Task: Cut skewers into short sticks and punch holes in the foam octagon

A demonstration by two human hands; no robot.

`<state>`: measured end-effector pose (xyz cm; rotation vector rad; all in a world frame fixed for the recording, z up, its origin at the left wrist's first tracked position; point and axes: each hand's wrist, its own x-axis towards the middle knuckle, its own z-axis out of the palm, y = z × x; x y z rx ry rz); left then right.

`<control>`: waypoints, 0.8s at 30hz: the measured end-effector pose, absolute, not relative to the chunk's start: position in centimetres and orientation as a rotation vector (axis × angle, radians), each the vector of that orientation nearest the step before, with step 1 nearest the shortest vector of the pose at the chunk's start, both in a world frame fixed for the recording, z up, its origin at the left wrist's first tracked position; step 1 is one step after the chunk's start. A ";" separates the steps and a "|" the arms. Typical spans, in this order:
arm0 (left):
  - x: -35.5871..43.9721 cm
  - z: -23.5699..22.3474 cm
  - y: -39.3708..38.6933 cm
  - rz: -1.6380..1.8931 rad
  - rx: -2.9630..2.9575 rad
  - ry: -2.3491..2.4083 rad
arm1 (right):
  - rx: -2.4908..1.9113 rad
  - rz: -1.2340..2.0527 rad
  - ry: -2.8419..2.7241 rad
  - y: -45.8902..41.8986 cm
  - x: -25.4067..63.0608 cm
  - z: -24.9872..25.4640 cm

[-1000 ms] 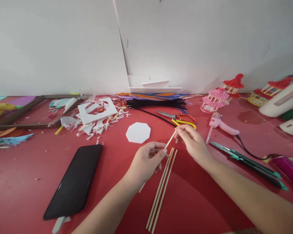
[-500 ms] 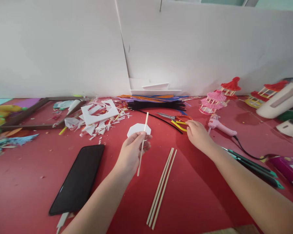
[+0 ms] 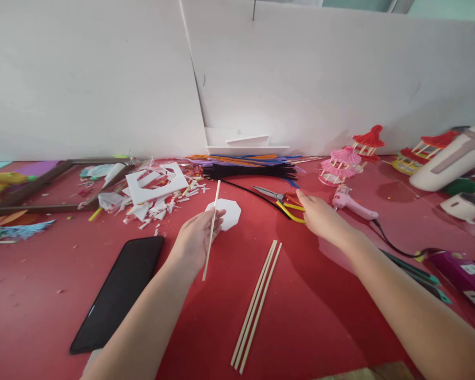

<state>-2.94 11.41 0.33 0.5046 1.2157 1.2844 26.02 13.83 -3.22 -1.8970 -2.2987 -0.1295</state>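
Left hand (image 3: 193, 240): we have one wooden stick (image 3: 209, 250) pinched in the fingers, slanted, top end pointing away from us, bottom end sticking out below the palm toward us. That hand sits near the white octagon (image 3: 231, 214) and covers its left part from our view; can't tell if they touch.

Right hand (image 3: 320, 214): reaching forward, fingertips at the red-handled scissors (image 3: 268, 191). Fingers overlap the handle end, so we can't tell if they're gripping or only touching. Scissor blades point left, away from the hand. Yellow forked piece (image 3: 295, 212) is just beside the fingertips, near end of the black strip (image 3: 257, 196) next to it.

Three more wooden sticks (image 3: 257, 306) lie between our forearms on the red counter (image 3: 312, 327), roughly parallel, the right one slightly apart at the far end.

Left side: black phone (image 3: 116, 295) flat beside the left forearm. Beyond it, white cut-out frame (image 3: 136, 190) on a pile of white scraps (image 3: 160, 208).

Far side: black strip bundle (image 3: 249, 171) with orange and purple strips behind, against the white boards (image 3: 301, 74).

Right side: pink glue gun (image 3: 354, 205) just past the right hand, small pink model (image 3: 340, 164) behind it. Green-and-black cutters (image 3: 421, 277) beside the right forearm, purple power strip (image 3: 459, 274) further right.
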 end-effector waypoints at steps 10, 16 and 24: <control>-2.5 1.3 10.0 1.213 0.634 1.106 | -1.999 -0.215 -1.952 12.3 24.7 -2.1; -1.4 1.2 8.9 1.307 1.049 1.188 | -1.821 -0.029 -1.933 10.1 23.2 -0.7; -0.4 0.8 6.9 1.412 1.473 1.347 | -1.505 0.141 -1.937 7.3 22.5 -0.3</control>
